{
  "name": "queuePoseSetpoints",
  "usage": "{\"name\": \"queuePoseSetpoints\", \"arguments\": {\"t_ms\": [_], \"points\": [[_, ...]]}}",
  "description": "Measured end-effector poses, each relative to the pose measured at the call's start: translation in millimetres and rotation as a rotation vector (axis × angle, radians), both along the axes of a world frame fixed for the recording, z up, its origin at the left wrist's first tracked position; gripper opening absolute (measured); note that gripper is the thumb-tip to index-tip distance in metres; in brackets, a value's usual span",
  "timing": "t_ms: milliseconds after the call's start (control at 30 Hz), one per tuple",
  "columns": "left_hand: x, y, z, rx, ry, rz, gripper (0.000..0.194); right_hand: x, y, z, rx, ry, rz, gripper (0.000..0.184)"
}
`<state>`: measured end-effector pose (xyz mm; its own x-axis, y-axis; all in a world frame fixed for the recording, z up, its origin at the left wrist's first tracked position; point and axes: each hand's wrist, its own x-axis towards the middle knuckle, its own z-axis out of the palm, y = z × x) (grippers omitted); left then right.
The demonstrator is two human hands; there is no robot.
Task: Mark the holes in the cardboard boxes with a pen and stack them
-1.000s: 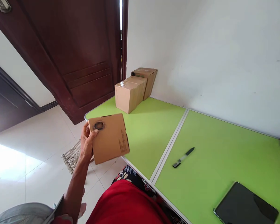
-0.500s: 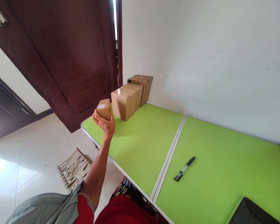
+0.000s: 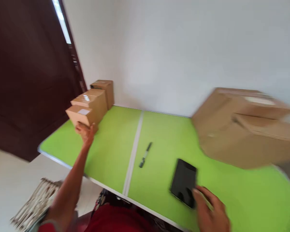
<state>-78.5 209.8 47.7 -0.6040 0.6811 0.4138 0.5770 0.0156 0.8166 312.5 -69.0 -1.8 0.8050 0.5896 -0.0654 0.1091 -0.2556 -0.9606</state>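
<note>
On the left end of the green table, my left hand [image 3: 85, 131] is closed on a small cardboard box [image 3: 79, 115] with a white label on its top. This box is at the near end of a row of cardboard boxes [image 3: 98, 100]. I cannot tell whether it rests fully on the table. My right hand [image 3: 211, 209], blurred, is low on the right, with its thumb and forefinger at the right edge of a black tablet-like device [image 3: 183, 182]. Green shows between those fingers, and no firm grip is visible. The device lies flat.
A pen [image 3: 145, 154] lies near the white seam of the green table [image 3: 113, 141]. A large cardboard box [image 3: 229, 135], blurred, stands at the right by the wall. A woven stool [image 3: 37, 203] is on the floor at left, below a dark red door [image 3: 26, 71].
My view has swung right, bringing the large box and my right hand into sight. My left hand has moved the small box against the near end of the row.
</note>
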Motion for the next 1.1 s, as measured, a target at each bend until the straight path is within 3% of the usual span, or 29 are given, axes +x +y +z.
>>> {"name": "queuePoseSetpoints", "arguments": {"t_ms": [67, 133, 233, 333, 467, 533, 600, 767, 833, 933, 1033, 1100], "points": [[3.3, -6.7, -1.4, -0.011, -0.02, -0.046, 0.119, 4.4, 4.8, 11.7, 0.04, -0.069, -0.043, 0.058], [10.3, -14.1, -9.2, -0.011, -0.022, -0.087, 0.138, 19.0, 13.8, 16.8, 0.044, -0.132, -0.095, 0.063], [30.6, -26.9, -24.0, 0.009, 0.016, -0.174, 0.132, 56.0, 29.9, 17.4, 0.045, -0.197, -0.195, 0.07], [63.4, -33.4, -29.8, 0.054, 0.138, -0.295, 0.125, 99.6, 50.8, 19.8, 0.055, -0.212, -0.246, 0.094], [125.6, -31.9, -18.5, 0.031, 0.182, -0.469, 0.123, 153.4, 81.6, 31.4, 0.104, -0.234, -0.302, 0.144], [165.4, -33.3, -9.3, -0.016, 0.154, -0.598, 0.116, 174.5, 93.7, 36.5, 0.145, -0.234, -0.308, 0.156], [209.8, -37.5, -0.3, -0.029, 0.125, -0.767, 0.106, 189.0, 101.5, 38.5, 0.183, -0.213, -0.273, 0.152], [319.8, -40.5, 19.6, -0.173, -0.032, -1.303, 0.092, 194.2, 97.1, 31.2, 0.218, -0.139, -0.219, 0.111], [356.0, -29.7, 24.8, -0.272, -0.193, -1.403, 0.096, 189.9, 89.5, 27.9, 0.238, -0.117, -0.198, 0.102], [400.1, -4.6, 26.9, -0.371, -0.312, -1.45, 0.102, 184.1, 84.4, 28.2, 0.279, -0.108, -0.141, 0.103], [434.9, 13.0, 24.4, -0.461, -0.386, -1.535, 0.102, 180.0, 93.7, 35.2, 0.296, -0.098, -0.045, 0.103], [449.5, 13.7, 22.3, -0.505, -0.422, -1.634, 0.1, 176.7, 103.3, 41.4, 0.293, -0.1, -0.007, 0.094]]}}
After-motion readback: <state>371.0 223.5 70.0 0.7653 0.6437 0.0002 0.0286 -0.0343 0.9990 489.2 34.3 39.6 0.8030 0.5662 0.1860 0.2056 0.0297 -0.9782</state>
